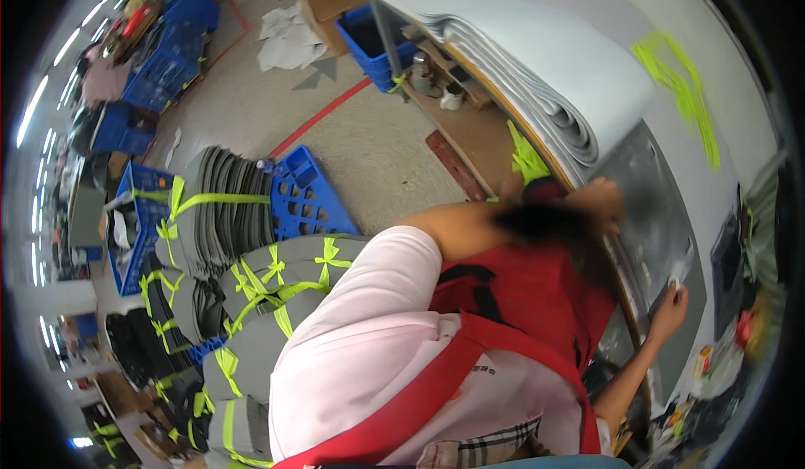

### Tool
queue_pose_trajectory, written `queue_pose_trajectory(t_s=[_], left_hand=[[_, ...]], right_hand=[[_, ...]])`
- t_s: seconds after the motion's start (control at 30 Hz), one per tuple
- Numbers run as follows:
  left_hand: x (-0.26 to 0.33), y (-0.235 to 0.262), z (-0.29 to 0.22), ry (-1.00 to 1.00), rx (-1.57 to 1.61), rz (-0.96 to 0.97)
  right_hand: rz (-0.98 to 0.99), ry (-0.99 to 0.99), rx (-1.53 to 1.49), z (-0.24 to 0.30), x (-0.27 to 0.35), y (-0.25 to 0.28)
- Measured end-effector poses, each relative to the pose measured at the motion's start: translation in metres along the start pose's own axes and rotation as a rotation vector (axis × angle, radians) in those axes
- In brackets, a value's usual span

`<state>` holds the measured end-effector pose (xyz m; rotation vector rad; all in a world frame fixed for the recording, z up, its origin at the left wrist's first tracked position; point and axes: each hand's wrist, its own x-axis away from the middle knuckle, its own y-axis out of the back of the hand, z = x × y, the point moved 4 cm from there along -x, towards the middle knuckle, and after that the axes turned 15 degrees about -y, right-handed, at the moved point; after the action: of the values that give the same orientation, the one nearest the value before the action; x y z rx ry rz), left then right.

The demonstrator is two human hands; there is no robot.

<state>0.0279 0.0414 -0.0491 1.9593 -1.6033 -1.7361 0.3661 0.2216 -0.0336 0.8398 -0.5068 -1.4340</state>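
Note:
At the worktable, my left hand [599,204] is over the near edge of a dark grey sheet [641,171], its fingers curled in. What they hold, if anything, is hidden. A dark blur covers my left wrist. Lower along the same sheet, my right hand [668,311] pinches a small whitish piece [675,284] at the sheet's edge; its kind is too small to tell. A thick stack of folded pale sheets [537,58] lies on the table beyond my left hand, its curled folds facing the table edge.
Bright yellow-green strips [683,83] lie at the table's far side. Bundles of grey pieces [222,209], tied with yellow-green strips, crowd the floor at left beside a blue crate [306,192]. Another blue bin [373,50] and a cardboard box [327,0] stand beyond. Dark bags lie at right.

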Motion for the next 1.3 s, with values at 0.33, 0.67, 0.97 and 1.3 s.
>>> queue_pose_trajectory(t_s=[0.33, 0.67, 0.97, 1.3], left_hand=[[-0.062, -0.01, -0.028, -0.103, 0.184, -0.02], [-0.109, -0.069, -0.013, -0.064, -0.098, 0.112], [-0.103, -0.081, -0.007, -0.081, -0.304, 0.274], [-0.102, -0.084, -0.004, -0.094, -0.281, 0.273]], right_hand=[[-0.052, -0.172, -0.047, 0.039, 0.024, -0.006], [0.087, -0.322, -0.45, 0.04, 0.029, 0.002], [0.209, -0.112, -0.169, 0.052, 0.068, 0.034], [0.194, 0.208, 0.034, 0.065, 0.079, 0.024]])
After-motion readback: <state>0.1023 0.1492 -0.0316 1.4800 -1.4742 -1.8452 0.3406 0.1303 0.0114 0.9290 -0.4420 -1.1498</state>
